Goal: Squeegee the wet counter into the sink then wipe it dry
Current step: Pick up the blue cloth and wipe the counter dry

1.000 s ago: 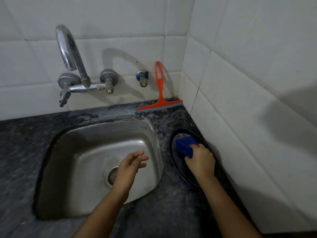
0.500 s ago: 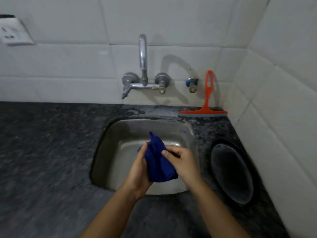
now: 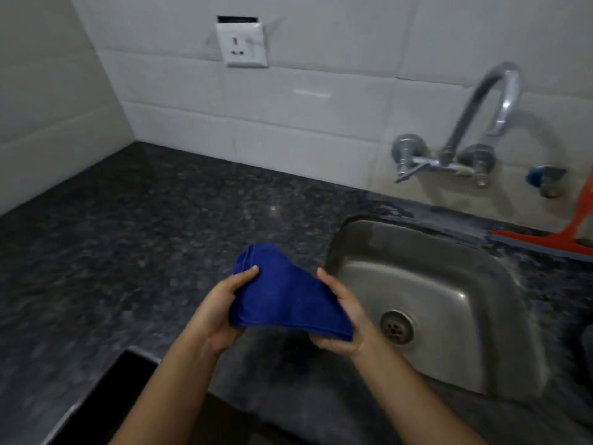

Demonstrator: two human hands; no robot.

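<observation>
Head view: one dark speckled granite tabletop point(image 3: 144, 226), one steel sink point(image 3: 449, 293), one orange squeegee point(image 3: 558, 242) behind the sink, one folded blue cloth point(image 3: 285, 297) held above the tabletop, left hand point(image 3: 221, 313) and right hand point(image 3: 346, 319) each clasping an end.

Single head view, close above counter point(image 3: 134, 226), facing down toward wall.

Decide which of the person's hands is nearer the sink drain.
Right. The right hand holds the blue cloth just left of the drain, over the sink's edge; the left hand grips the cloth's far side, over the counter.
</observation>
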